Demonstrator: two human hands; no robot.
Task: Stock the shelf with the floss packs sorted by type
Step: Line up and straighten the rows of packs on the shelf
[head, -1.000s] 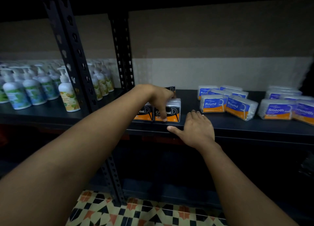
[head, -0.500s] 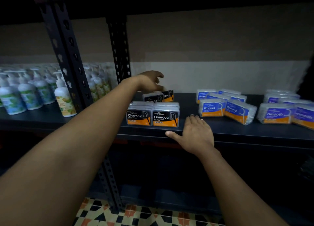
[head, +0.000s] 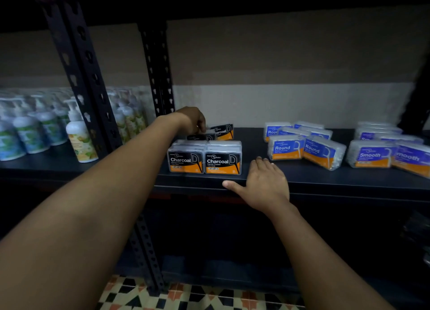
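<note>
Pump bottles (head: 76,132) stood at the shelf's (head: 325,177) left end. The left hand (head: 189,121) pinched a rear Charcoal pack (head: 222,131) behind two front Charcoal packs (head: 204,160). The right hand (head: 264,184) lay flat, fingers straight, on the front edge. Round packs (head: 302,144) and Smooth packs (head: 381,149) sat toward the right end.

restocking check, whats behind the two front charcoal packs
More Charcoal packs sit behind the front pair, where the left hand reaches. Its fingers and the front packs hide how many.
</note>
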